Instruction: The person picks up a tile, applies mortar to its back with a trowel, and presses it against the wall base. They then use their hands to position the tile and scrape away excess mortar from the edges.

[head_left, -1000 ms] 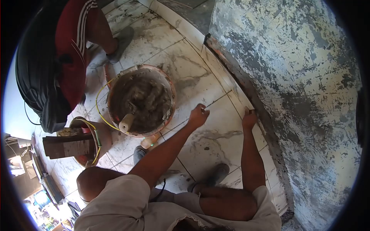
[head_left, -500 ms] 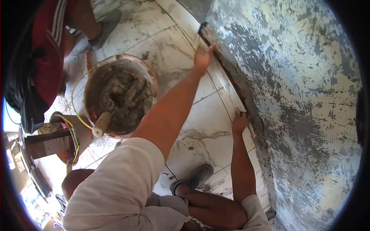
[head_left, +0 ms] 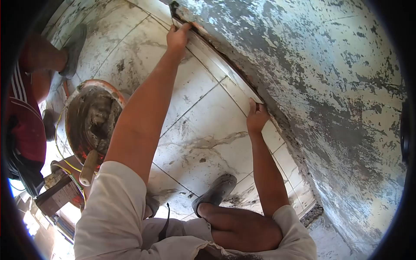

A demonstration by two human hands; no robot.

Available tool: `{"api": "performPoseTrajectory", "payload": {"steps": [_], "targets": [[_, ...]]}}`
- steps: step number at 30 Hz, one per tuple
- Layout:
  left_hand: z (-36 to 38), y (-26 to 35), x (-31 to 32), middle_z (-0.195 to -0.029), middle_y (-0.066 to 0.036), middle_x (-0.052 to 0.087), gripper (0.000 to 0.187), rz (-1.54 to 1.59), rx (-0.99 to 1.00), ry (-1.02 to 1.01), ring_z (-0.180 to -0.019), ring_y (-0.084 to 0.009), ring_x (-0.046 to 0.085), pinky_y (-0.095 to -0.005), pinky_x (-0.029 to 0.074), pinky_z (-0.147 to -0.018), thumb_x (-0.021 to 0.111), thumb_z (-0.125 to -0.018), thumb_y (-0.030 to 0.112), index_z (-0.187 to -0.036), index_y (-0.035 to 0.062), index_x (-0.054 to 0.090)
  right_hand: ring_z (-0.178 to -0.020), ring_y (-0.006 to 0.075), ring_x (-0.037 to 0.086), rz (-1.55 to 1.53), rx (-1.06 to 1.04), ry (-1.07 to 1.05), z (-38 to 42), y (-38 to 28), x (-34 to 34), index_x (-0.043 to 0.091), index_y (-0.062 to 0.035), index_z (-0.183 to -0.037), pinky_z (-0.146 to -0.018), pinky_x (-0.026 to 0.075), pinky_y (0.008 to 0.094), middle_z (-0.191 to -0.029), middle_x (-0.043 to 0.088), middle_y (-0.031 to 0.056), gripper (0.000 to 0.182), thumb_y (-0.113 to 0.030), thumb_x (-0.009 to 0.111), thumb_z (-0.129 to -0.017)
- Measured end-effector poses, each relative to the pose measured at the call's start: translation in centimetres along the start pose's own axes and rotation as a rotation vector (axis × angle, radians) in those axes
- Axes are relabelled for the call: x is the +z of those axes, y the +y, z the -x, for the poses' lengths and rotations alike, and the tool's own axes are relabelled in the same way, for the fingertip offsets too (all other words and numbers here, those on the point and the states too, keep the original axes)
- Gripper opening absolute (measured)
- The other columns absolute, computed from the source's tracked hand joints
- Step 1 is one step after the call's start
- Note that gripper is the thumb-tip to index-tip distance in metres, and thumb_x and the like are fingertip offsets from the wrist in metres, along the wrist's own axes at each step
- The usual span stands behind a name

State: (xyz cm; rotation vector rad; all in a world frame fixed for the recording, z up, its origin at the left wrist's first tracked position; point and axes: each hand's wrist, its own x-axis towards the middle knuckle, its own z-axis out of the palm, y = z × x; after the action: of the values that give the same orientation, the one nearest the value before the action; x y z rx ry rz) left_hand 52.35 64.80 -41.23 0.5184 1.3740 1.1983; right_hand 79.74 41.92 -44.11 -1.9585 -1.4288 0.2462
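Observation:
A long, narrow white tile strip (head_left: 215, 60) stands along the foot of the wall (head_left: 303, 82), its back edge close to the rough grey mortar band. Near the strip's far end, my left hand (head_left: 177, 39) grips it with thumb and fingers at the top edge. My right hand (head_left: 258, 117) pinches the nearer end, fingers bent over the edge. A dark gap shows between strip and wall along part of its length. Both arms reach forward over the marbled floor tiles (head_left: 203, 117).
To the left is a bucket (head_left: 113, 88) of wet grey mortar (head_left: 99, 115), with a wooden handle (head_left: 89, 168) by its near rim. Another person's leg and shoe (head_left: 74, 50) are beyond it. A yellow cord and a brown box (head_left: 60, 195) lie lower left.
The view has shifted, so the bucket, the strip and both hands appear farther left. Both hands keep hold of the strip; the gap behind it looks narrower.

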Motion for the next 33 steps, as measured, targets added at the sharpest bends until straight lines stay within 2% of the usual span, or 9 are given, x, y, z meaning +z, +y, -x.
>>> {"api": "performPoseTrajectory", "payload": {"steps": [3, 8, 14, 17, 19, 28, 30, 31, 33], "targets": [[-0.6, -0.5, 0.0, -0.096, 0.000, 0.048, 0.047, 0.017, -0.013, 0.007, -0.089, -0.0131, 0.046, -0.0316, 0.045, -0.077, 0.067, -0.074, 0.030, -0.115, 0.0131, 0.051, -0.057, 0.0261, 0.061, -0.002, -0.032, 0.016, 0.1, 0.2, 0.2, 0.064, -0.0008, -0.076, -0.054, 0.047, 0.0339, -0.065, 0.063, 0.0123, 0.020, -0.019, 0.066, -0.083], [-1.1, -1.3, -0.2, -0.100, -0.001, 0.049, 0.048, 0.000, 0.026, 0.069, -0.092, -0.0144, 0.047, -0.0311, 0.045, -0.077, 0.067, -0.074, 0.031, -0.115, 0.0113, 0.052, -0.060, 0.0275, 0.062, -0.008, -0.081, 0.057, 0.2, 0.8, 0.5, 0.065, -0.0027, -0.078, -0.057, 0.047, 0.0346, -0.069, 0.064, 0.0121, 0.016, -0.018, 0.065, -0.084], [0.1, -0.8, 0.1, -0.114, -0.010, 0.050, 0.076, -0.010, 0.071, 0.017, -0.100, -0.0186, 0.050, -0.0335, 0.046, -0.081, 0.065, -0.077, 0.029, -0.137, -0.0026, 0.031, -0.068, 0.0286, 0.063, 0.001, -0.038, 0.005, 0.5, 0.6, 0.3, 0.066, -0.0026, -0.086, -0.061, 0.048, 0.0357, -0.081, 0.066, 0.0131, 0.014, -0.017, 0.064, -0.085], [-1.6, -2.7, -0.4, -0.123, -0.008, 0.050, 0.067, -0.020, 0.234, -0.058, -0.107, -0.0190, 0.049, -0.0330, 0.044, -0.084, 0.062, -0.082, 0.026, -0.137, 0.0009, 0.033, -0.069, 0.0290, 0.063, -0.024, -0.138, 0.066, 0.0, 0.8, 0.6, 0.066, -0.0020, -0.087, -0.062, 0.048, 0.0360, -0.081, 0.066, 0.0141, 0.015, -0.016, 0.063, -0.085], [-2.0, -3.4, 0.0, -0.117, -0.005, 0.053, 0.057, -0.042, 0.237, 0.060, -0.099, -0.0157, 0.051, -0.0304, 0.043, -0.077, 0.063, -0.080, 0.027, -0.128, 0.0030, 0.044, -0.068, 0.0294, 0.063, -0.018, -0.122, 0.035, 0.1, 0.5, 0.5, 0.067, -0.0016, -0.086, -0.062, 0.048, 0.0360, -0.080, 0.066, 0.0146, 0.015, -0.016, 0.063, -0.086], [-0.2, -2.4, 1.8, -0.101, -0.011, 0.058, 0.051, -0.021, 0.415, 0.055, -0.090, -0.0154, 0.055, -0.0275, 0.044, -0.076, 0.065, -0.072, 0.015, -0.118, -0.0028, 0.048, -0.065, 0.0300, 0.062, -0.042, 0.004, -0.038, 0.3, 1.0, 0.4, 0.067, -0.0002, -0.081, -0.058, 0.047, 0.0362, -0.075, 0.066, 0.0151, 0.019, -0.017, 0.062, -0.086], [-0.8, -3.3, 2.3, -0.084, -0.010, 0.060, 0.039, -0.459, 0.594, 0.519, -0.078, -0.0156, 0.060, -0.0284, 0.048, -0.067, 0.066, -0.072, 0.014, -0.104, -0.0032, 0.051, -0.065, 0.0298, 0.062, -0.086, 0.032, -0.036, 0.3, 1.6, 0.8, 0.067, -0.0003, -0.081, -0.058, 0.047, 0.0363, -0.075, 0.065, 0.0149, 0.019, -0.018, 0.062, -0.086], [-1.2, -3.6, 2.1, -0.084, -0.010, 0.060, 0.039, -0.458, 0.597, 0.518, -0.078, -0.0156, 0.060, -0.0284, 0.048, -0.067, 0.066, -0.072, 0.014, -0.104, -0.0032, 0.051, -0.064, 0.0296, 0.062, -0.076, 0.020, -0.037, 0.4, 1.9, 0.9, 0.066, -0.0003, -0.081, -0.058, 0.047, 0.0362, -0.074, 0.065, 0.0146, 0.019, -0.018, 0.062, -0.086], [1.0, -1.3, 1.7, -0.075, -0.013, 0.061, 0.028, -0.430, 0.205, 0.274, -0.064, -0.0180, 0.063, -0.0294, 0.050, -0.053, 0.065, -0.075, 0.014, -0.091, -0.0045, 0.053, -0.064, 0.0295, 0.062, -0.065, 0.012, -0.040, 0.5, 1.9, 0.7, 0.066, -0.0002, -0.081, -0.058, 0.047, 0.0361, -0.074, 0.065, 0.0144, 0.019, -0.018, 0.062, -0.087]]}}
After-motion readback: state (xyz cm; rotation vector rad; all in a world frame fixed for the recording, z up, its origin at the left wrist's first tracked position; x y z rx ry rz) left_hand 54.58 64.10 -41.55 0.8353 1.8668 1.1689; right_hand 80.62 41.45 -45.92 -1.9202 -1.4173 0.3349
